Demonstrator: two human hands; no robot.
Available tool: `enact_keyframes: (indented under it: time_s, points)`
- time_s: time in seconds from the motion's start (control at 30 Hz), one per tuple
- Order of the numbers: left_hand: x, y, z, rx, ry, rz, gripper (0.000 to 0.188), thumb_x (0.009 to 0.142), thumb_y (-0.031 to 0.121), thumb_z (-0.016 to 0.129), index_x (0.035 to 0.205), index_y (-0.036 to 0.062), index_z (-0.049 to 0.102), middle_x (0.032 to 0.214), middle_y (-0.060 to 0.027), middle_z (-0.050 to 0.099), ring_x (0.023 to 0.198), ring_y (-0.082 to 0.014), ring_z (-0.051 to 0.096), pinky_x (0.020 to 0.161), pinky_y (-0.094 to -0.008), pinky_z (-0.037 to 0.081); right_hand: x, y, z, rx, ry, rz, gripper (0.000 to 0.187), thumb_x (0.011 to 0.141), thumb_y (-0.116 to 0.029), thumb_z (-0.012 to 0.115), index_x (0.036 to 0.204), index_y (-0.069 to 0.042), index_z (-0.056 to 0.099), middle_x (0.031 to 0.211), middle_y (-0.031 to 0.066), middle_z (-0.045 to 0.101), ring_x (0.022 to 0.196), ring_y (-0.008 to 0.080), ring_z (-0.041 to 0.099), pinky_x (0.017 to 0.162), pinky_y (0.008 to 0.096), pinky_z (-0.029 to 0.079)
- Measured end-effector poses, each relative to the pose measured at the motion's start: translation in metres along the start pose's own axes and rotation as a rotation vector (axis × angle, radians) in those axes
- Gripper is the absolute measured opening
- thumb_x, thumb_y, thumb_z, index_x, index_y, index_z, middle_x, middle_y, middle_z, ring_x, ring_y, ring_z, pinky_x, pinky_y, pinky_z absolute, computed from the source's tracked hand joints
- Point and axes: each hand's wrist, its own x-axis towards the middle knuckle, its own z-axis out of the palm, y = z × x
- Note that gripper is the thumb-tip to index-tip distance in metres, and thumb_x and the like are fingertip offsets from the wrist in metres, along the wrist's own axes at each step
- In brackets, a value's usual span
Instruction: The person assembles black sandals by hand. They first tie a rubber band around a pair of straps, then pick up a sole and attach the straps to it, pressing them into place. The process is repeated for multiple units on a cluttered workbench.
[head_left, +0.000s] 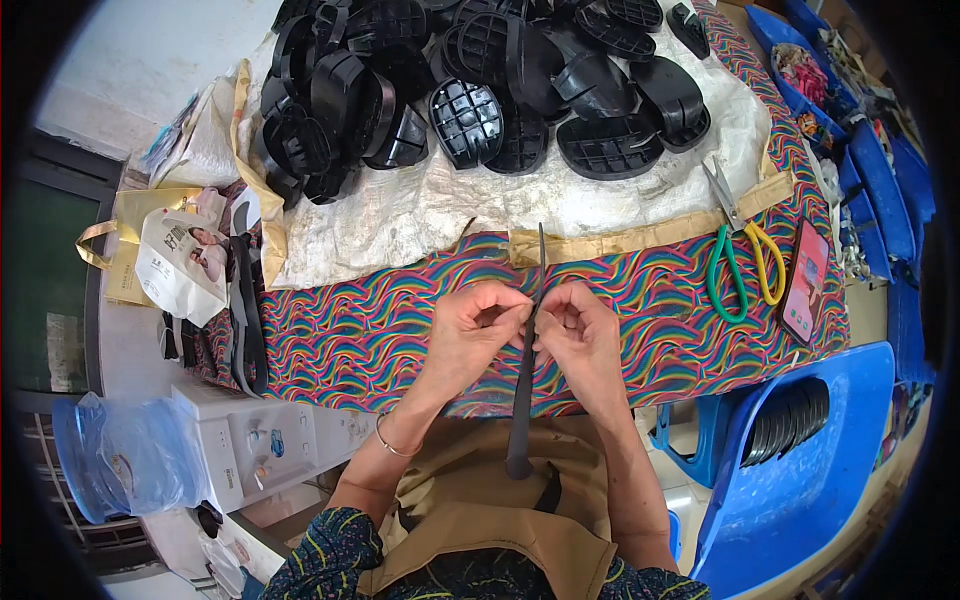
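A long, narrow black strap (521,420), seemingly of rubber, runs upright between my hands, its wider end over my brown apron and its thin tip above the table's front half. My left hand (478,325) pinches it from the left with thumb and forefinger. From the other side my right hand (580,335) closes on the same stretch, fingers curled. Beyond them, a heap of black shoe soles (465,120) covers a white woven sack (620,205). Scissors with one green and one yellow handle (735,240) lie right of my right hand, blades on the sack.
A patterned cloth (350,340) covers the table. At its right edge lies a phone (806,280) with a lit screen. A blue bin (800,500) with black pieces stands lower right. Black straps (245,310) and bags (180,260) are at the left, near a water dispenser (265,450).
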Motion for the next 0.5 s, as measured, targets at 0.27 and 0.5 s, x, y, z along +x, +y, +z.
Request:
enact_keyframes:
  time_s: [0.27, 0.5]
  points:
    - [-0.007, 0.0, 0.004, 0.088, 0.046, 0.009, 0.004, 0.091, -0.004, 0.063, 0.094, -0.0034, 0.065, 0.084, -0.0038, 0.065, 0.072, -0.0081, 0.064, 0.063, -0.0229, 0.056, -0.001, 0.001, 0.002, -0.038, -0.031, -0.026, 0.004, 0.091, -0.001, 0.059, 0.088, -0.001, 0.055, 0.071, 0.0017, 0.061, 0.06, 0.0045, 0.058, 0.051, 0.0198, 0.047]
    - [-0.015, -0.01, 0.005, -0.058, 0.188, 0.004, 0.007, 0.089, -0.006, 0.062, 0.093, -0.0005, 0.061, 0.08, -0.0015, 0.064, 0.071, -0.0046, 0.061, 0.062, -0.0208, 0.053, -0.006, 0.006, 0.009, -0.028, 0.05, -0.079, 0.005, 0.089, 0.001, 0.058, 0.087, -0.003, 0.056, 0.07, -0.0006, 0.059, 0.059, 0.003, 0.055, 0.049, 0.0193, 0.043]
